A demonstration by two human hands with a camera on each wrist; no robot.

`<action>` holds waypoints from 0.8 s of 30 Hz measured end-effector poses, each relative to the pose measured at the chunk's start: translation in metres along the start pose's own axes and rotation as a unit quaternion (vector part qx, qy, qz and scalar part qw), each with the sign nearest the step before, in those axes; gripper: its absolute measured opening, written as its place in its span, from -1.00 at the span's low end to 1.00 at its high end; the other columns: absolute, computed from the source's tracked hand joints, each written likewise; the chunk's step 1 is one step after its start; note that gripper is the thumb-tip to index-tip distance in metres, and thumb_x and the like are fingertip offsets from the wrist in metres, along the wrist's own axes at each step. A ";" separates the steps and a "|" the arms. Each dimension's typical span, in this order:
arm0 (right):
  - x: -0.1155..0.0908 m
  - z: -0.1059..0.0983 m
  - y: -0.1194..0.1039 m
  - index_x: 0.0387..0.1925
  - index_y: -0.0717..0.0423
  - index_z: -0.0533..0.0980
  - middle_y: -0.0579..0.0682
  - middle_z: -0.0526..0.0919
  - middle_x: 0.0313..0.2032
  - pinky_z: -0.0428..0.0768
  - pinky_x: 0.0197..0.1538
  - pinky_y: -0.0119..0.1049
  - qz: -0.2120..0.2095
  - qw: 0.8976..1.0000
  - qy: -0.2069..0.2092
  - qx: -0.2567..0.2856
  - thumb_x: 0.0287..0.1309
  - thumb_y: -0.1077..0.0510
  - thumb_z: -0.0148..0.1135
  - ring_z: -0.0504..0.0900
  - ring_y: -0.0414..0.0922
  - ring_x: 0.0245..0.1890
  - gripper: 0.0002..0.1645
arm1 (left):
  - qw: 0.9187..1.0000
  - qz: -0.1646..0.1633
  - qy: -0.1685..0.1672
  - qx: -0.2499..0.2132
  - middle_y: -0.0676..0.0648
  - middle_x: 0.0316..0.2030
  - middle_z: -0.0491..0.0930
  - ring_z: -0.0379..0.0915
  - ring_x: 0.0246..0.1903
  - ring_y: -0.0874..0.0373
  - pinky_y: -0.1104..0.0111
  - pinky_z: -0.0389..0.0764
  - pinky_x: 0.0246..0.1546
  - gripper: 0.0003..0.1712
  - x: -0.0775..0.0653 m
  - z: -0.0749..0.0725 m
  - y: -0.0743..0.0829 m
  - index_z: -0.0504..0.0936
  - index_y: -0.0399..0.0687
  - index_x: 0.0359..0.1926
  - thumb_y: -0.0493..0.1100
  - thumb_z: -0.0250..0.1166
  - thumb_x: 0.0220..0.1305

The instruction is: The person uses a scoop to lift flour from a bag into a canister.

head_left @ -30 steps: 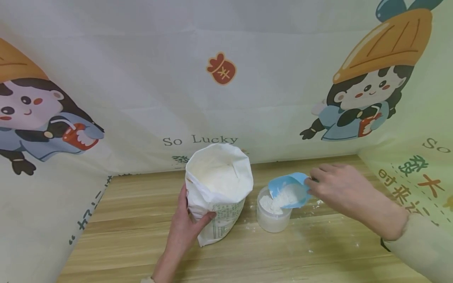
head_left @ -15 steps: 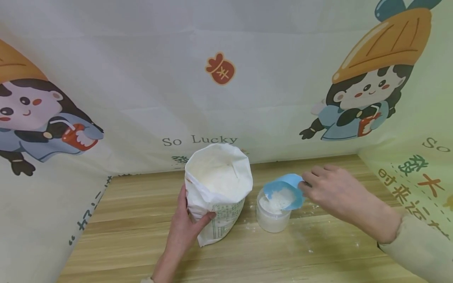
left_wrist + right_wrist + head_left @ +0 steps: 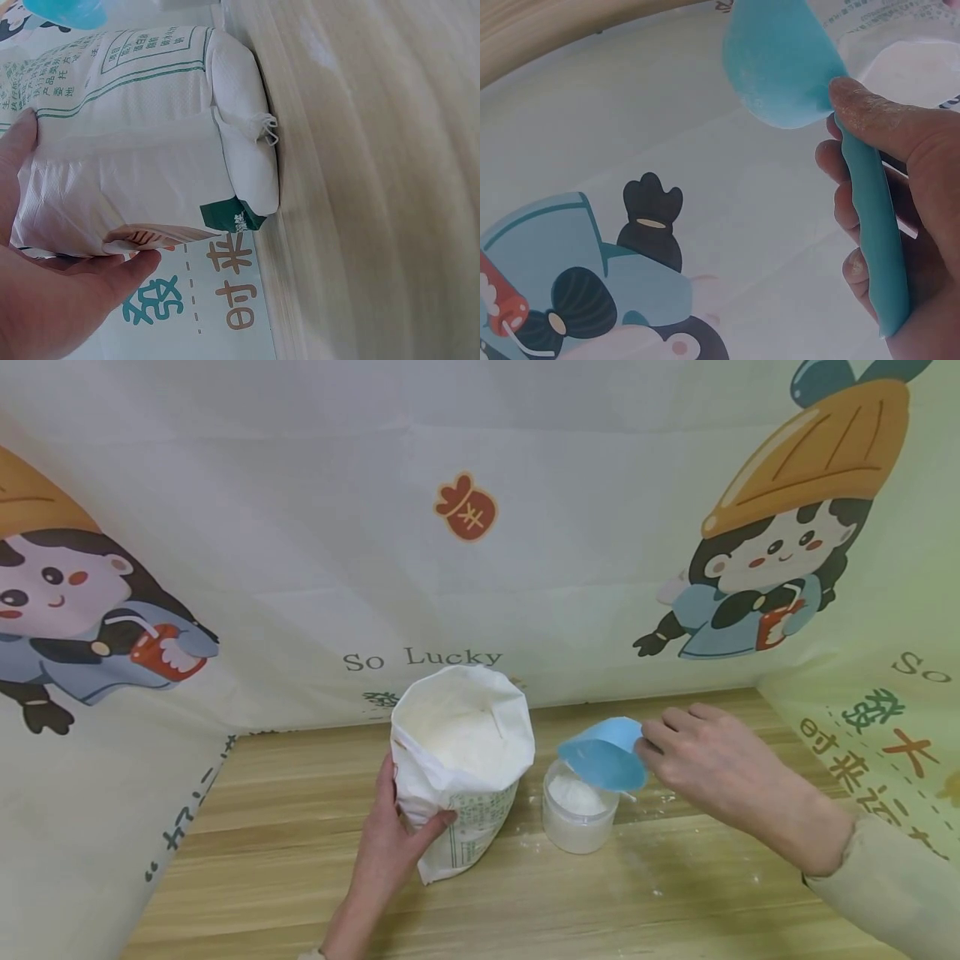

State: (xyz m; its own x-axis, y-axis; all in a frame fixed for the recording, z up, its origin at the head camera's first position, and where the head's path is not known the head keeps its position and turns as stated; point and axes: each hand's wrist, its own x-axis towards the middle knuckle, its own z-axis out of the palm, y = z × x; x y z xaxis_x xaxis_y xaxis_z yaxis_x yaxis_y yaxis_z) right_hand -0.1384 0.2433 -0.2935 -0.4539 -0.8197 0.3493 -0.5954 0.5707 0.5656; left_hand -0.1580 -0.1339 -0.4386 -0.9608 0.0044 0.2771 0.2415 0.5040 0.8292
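Note:
My left hand [image 3: 397, 835] grips the side of an open white bag [image 3: 480, 827] of white powder, thumb across its printed front. The bag stands upright on the wooden table; in the left wrist view its stitched base [image 3: 251, 135] meets the tabletop. My right hand [image 3: 705, 777] holds a light blue scoop [image 3: 606, 760] by its handle [image 3: 874, 225], thumb at the neck. The scoop is tilted over a clear round jar [image 3: 579, 831], with its bowl turned down toward the rim. White powder [image 3: 576, 795] fills the jar close to its top. Powder dusts my right thumb [image 3: 877, 116].
Spilled powder specks [image 3: 660, 810] lie on the wooden table [image 3: 300, 860] around the jar. A white printed cloth [image 3: 300, 568] with cartoon figures rises close behind the bag and along both sides.
The scoop has moved slightly left over the jar and tipped over. The powder it carried has dropped into the jar. My left hand and the bag have stayed put.

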 end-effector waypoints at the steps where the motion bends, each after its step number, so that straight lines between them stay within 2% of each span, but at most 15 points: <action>1: -0.001 0.000 0.000 -0.36 0.21 0.65 0.02 0.56 -0.42 0.48 -0.47 -0.28 0.000 1.000 0.001 0.001 -0.30 0.41 0.69 0.52 -0.05 -0.49 -0.60 | 1.000 -0.001 0.000 0.001 -0.25 0.44 0.34 0.41 0.30 -0.25 -0.17 0.48 0.22 0.34 0.000 0.000 0.000 -0.11 0.12 0.66 -0.11 0.64 0.08; 13: -0.008 0.003 0.001 -0.36 0.16 0.65 0.00 0.58 -0.42 0.45 -0.48 -0.28 0.012 1.000 0.002 0.017 -0.35 0.41 0.71 0.52 -0.04 -0.47 -0.56 | 1.000 -0.001 -0.001 -0.005 -0.24 0.45 0.32 0.39 0.32 -0.24 -0.15 0.47 0.25 0.35 0.000 0.000 -0.001 -0.10 0.12 0.66 -0.12 0.64 0.07; 16: -0.011 0.004 0.002 -0.36 0.15 0.64 0.00 0.61 -0.40 0.51 -0.45 -0.25 0.017 0.999 0.009 0.030 -0.33 0.41 0.69 0.57 -0.03 -0.44 -0.57 | 1.000 -0.003 -0.001 -0.005 -0.25 0.45 0.32 0.39 0.32 -0.25 -0.16 0.46 0.26 0.35 -0.001 0.000 -0.001 -0.11 0.12 0.67 -0.12 0.64 0.07; 21: -0.018 0.011 0.005 -0.37 0.13 0.65 0.00 0.64 -0.39 0.63 -0.41 -0.16 0.027 0.998 0.034 0.053 -0.22 0.20 0.67 0.64 -0.02 -0.41 -0.66 | 1.000 -0.004 -0.001 -0.005 -0.26 0.45 0.32 0.39 0.32 -0.27 -0.16 0.46 0.26 0.36 -0.001 0.000 0.000 -0.11 0.12 0.67 -0.12 0.65 0.06; 24: -0.023 0.014 0.008 -0.36 0.13 0.67 0.01 0.63 -0.41 0.64 -0.45 -0.16 0.036 0.996 0.051 0.067 -0.16 0.07 0.58 0.63 -0.03 -0.44 -0.68 | 1.000 -0.003 -0.002 -0.008 -0.26 0.45 0.33 0.39 0.32 -0.26 -0.16 0.46 0.26 0.36 -0.001 0.000 -0.001 -0.10 0.12 0.66 -0.13 0.65 0.06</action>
State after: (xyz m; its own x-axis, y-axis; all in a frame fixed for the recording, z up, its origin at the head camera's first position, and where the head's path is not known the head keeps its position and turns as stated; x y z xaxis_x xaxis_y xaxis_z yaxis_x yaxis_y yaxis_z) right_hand -0.1418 0.2673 -0.3076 -0.4334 -0.7736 0.4623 -0.6500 0.6237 0.4342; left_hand -0.1574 -0.1346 -0.4390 -0.9627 0.0060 0.2706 0.2386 0.4910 0.8379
